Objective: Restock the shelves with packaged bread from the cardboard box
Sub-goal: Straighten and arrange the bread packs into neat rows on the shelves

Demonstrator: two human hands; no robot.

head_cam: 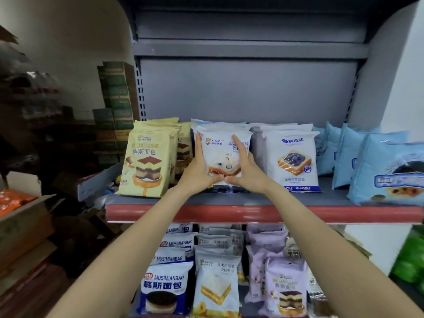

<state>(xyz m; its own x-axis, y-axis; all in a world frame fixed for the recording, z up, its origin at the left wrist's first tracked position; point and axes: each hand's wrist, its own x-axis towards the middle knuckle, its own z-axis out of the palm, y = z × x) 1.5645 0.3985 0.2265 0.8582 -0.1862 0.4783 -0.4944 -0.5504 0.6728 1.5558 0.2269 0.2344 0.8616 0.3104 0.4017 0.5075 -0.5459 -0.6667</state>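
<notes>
From the head camera we look at a grey metal shelf (252, 198) with a red front strip. Both our bare arms reach up to it. Our left hand (199, 171) and right hand (247, 173) hold one white bread packet (223, 154) between them, the fingers curled round its two side edges and the thumbs meeting near its bottom. So each grip is closed on the packet, not wide.

The packet stands upright at the front of a row of matching white packets, between a row of pale yellow mousse bread packets (146, 161) on the left and white blueberry toast packets (292, 161) on the right. Light blue packets (378, 168) stand further right.

We judge the step to be seating this packet in its row. The next move seems to call for pressing it back flush, upright, then letting go and returning to the cardboard box (23, 226) at lower left, which is only partly in view.

The packets look like glossy, soft, pillow-shaped plastic film with crimped top seams, so they should give under the fingers and may tip over. The shelf below (137, 301) holds more packets, white, navy and lilac, in leaning rows.
</notes>
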